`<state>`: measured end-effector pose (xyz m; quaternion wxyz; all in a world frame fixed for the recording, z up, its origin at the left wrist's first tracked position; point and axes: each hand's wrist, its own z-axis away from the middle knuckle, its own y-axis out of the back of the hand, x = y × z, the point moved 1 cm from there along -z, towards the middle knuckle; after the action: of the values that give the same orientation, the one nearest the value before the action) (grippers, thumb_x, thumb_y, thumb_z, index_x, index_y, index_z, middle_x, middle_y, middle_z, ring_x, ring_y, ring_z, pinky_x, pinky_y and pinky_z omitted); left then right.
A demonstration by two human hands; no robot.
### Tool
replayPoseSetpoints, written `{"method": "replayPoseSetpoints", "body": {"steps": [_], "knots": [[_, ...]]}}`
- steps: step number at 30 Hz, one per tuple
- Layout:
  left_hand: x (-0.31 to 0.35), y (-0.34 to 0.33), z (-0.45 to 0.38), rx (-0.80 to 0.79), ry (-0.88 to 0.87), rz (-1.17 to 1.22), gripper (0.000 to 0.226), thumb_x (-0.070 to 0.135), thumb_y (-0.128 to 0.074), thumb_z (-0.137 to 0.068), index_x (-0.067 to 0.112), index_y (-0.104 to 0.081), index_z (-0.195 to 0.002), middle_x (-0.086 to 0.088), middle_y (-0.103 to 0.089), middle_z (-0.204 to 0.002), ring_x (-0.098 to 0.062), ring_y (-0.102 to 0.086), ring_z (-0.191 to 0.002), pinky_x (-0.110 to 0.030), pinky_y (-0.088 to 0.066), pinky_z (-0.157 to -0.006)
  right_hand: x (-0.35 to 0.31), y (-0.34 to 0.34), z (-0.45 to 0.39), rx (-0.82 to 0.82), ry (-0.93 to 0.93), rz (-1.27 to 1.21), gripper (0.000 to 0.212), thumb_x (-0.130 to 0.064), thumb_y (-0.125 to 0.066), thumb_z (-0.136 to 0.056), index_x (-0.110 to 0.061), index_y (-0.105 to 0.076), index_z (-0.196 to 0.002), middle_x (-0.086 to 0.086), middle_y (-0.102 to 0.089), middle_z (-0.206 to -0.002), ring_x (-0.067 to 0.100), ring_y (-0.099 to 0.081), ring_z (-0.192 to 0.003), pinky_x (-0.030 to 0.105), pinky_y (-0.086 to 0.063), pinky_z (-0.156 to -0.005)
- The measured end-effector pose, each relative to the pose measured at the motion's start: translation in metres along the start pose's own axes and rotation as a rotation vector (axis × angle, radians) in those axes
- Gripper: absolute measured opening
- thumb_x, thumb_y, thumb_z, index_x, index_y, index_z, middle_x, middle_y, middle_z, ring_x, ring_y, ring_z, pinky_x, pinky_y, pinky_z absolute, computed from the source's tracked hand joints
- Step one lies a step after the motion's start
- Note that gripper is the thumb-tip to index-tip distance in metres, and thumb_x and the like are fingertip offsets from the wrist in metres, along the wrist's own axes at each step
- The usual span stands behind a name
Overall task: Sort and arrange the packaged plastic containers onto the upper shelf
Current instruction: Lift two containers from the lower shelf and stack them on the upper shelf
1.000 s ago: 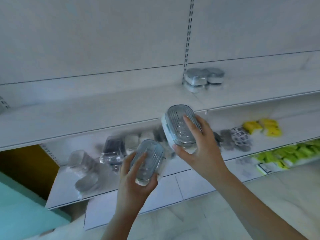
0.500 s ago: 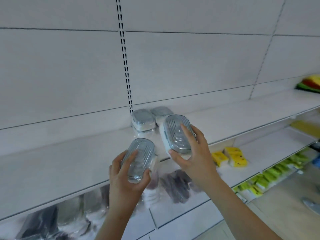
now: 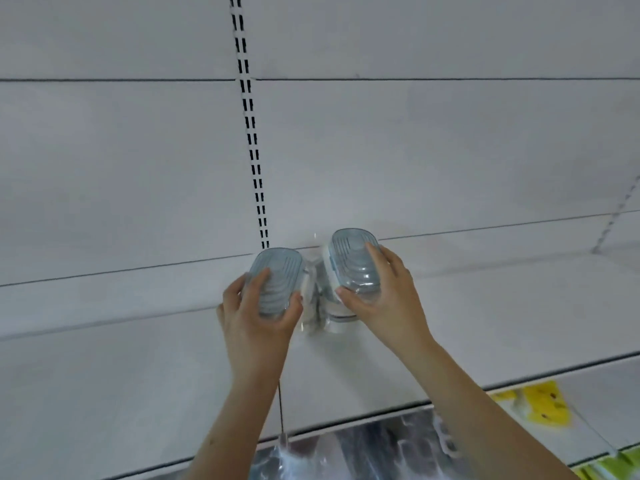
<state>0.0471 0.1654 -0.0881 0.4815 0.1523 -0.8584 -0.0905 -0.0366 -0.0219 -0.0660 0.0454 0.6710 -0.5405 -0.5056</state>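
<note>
Left container (image 3: 277, 279): an oval clear plastic box with a blue-grey ribbed lid, lid facing the camera. It sits over the upper shelf (image 3: 138, 358), just at 9 o'clock from the other box. What is inside, I cannot tell.
Right container (image 3: 353, 263): same kind of box, with a white side edge and a small blue mark. It is tilted, top toward 12 o'clock, a little higher than the left one. Its inside is also not clear.
Wrapping: clear shiny plastic (image 3: 320, 317) hangs between and under the two boxes; more boxes behind it are too blurred to tell.
Left hand (image 3: 258, 318): it grips the left container from 6 o'clock, thumb on the right edge, fingers curled over the left edge and lid.
Right hand (image 3: 388, 303): it grips the right container, thumb at the bottom left edge, fingers laid over the lid.
Arms: both bare forearms reach up from 6 o'clock.
Lower shelf: yellow packs (image 3: 543, 405) at 4 o'clock.
</note>
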Motion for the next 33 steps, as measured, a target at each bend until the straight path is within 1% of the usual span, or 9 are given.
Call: {"method": "replayPoseSetpoints", "body": {"steps": [5, 9, 15, 17, 21, 25, 27, 29, 33], "knots": [[0.013, -0.045, -0.025, 0.123, 0.085, -0.108, 0.057, 0.051, -0.079, -0.071, 0.029, -0.066, -0.122, -0.001, -0.053, -0.126, -0.020, -0.039, -0.108, -0.047, -0.046, -0.098, 0.016, -0.017, -0.045, -0.034, -0.033, -0.020, 0.089, -0.062, -0.072, -0.078, -0.029, -0.036, -0.152, 0.000, -0.038, -0.152, 0.022, -0.038, -0.133, 0.031, -0.040, -0.104], [0.018, -0.065, -0.027, 0.045, 0.181, -0.127, 0.067, 0.056, -0.076, -0.073, 0.023, -0.061, -0.130, -0.009, -0.047, -0.134, -0.031, -0.036, -0.121, -0.046, -0.039, -0.106, 0.025, -0.027, -0.057, -0.124, -0.008, 0.011, 0.095, -0.071, -0.068, -0.075, -0.029, -0.032, -0.152, 0.001, -0.032, -0.154, 0.026, -0.032, -0.135, 0.036, -0.039, -0.108], [-0.003, -0.044, -0.021, -0.114, 0.201, 0.065, 0.078, 0.054, -0.057, -0.090, 0.027, -0.025, -0.156, 0.004, -0.038, -0.154, -0.014, -0.039, -0.140, -0.037, -0.033, -0.116, 0.043, -0.029, -0.051, -0.321, -0.039, -0.262, 0.111, -0.073, -0.068, -0.074, -0.037, -0.006, -0.159, -0.006, -0.008, -0.167, 0.014, -0.008, -0.154, 0.043, -0.019, -0.124], [-0.007, -0.044, -0.020, -0.128, 0.241, 0.139, 0.080, 0.059, -0.056, -0.083, 0.030, -0.032, -0.153, 0.007, -0.051, -0.147, -0.010, -0.049, -0.133, -0.039, -0.039, -0.113, 0.048, -0.029, -0.050, -0.344, -0.051, -0.235, 0.107, -0.068, -0.069, -0.077, -0.034, -0.010, -0.160, -0.007, -0.007, -0.168, 0.010, -0.007, -0.154, 0.036, -0.017, -0.125], [-0.009, -0.049, -0.018, -0.127, 0.249, 0.234, 0.047, 0.041, -0.060, -0.094, 0.038, -0.046, -0.138, 0.014, -0.066, -0.124, -0.001, -0.062, -0.115, -0.039, -0.048, -0.105, 0.043, -0.033, -0.055, -0.330, -0.051, -0.176, 0.105, -0.073, -0.064, -0.070, -0.027, -0.027, -0.157, -0.007, -0.022, -0.162, 0.011, -0.025, -0.149, 0.034, -0.028, -0.121], [-0.013, -0.046, -0.021, -0.181, 0.250, 0.235, 0.059, 0.054, -0.060, -0.084, 0.039, -0.046, -0.139, 0.013, -0.067, -0.124, -0.005, -0.064, -0.113, -0.039, -0.050, -0.102, 0.036, -0.031, -0.056, -0.353, -0.014, -0.093, 0.098, -0.061, -0.071, -0.081, -0.025, -0.023, -0.158, -0.002, -0.015, -0.164, 0.020, -0.019, -0.150, 0.029, -0.022, -0.120], [-0.012, -0.040, -0.024, -0.222, 0.248, 0.227, 0.065, 0.059, -0.061, -0.082, 0.039, -0.045, -0.142, 0.013, -0.064, -0.131, -0.006, -0.061, -0.119, -0.034, -0.046, -0.102, 0.029, -0.023, -0.055, -0.371, -0.012, -0.012, 0.102, -0.068, -0.065, -0.081, -0.028, -0.013, -0.160, 0.004, 0.003, -0.168, 0.023, 0.001, -0.154, 0.035, -0.010, -0.125], [-0.016, -0.030, -0.023, -0.192, 0.260, 0.187, 0.074, 0.063, -0.058, -0.085, 0.035, -0.037, -0.150, 0.012, -0.048, -0.150, -0.008, -0.047, -0.137, -0.035, -0.036, -0.114, 0.018, -0.016, -0.055, -0.332, 0.040, 0.044, 0.102, -0.077, -0.052, -0.082, -0.030, -0.007, -0.160, 0.005, 0.014, -0.168, 0.023, 0.014, -0.154, 0.040, -0.001, -0.126], [-0.021, 0.002, -0.012, -0.056, 0.207, 0.017, 0.077, 0.058, -0.049, -0.086, 0.032, -0.030, -0.155, 0.017, -0.034, -0.155, -0.003, -0.033, -0.143, -0.037, -0.027, -0.120, -0.022, -0.017, -0.058, -0.163, 0.243, -0.062, 0.087, -0.078, -0.031, -0.089, -0.029, -0.018, -0.160, -0.002, 0.003, -0.169, 0.015, 0.008, -0.155, 0.040, -0.006, -0.126]]}}
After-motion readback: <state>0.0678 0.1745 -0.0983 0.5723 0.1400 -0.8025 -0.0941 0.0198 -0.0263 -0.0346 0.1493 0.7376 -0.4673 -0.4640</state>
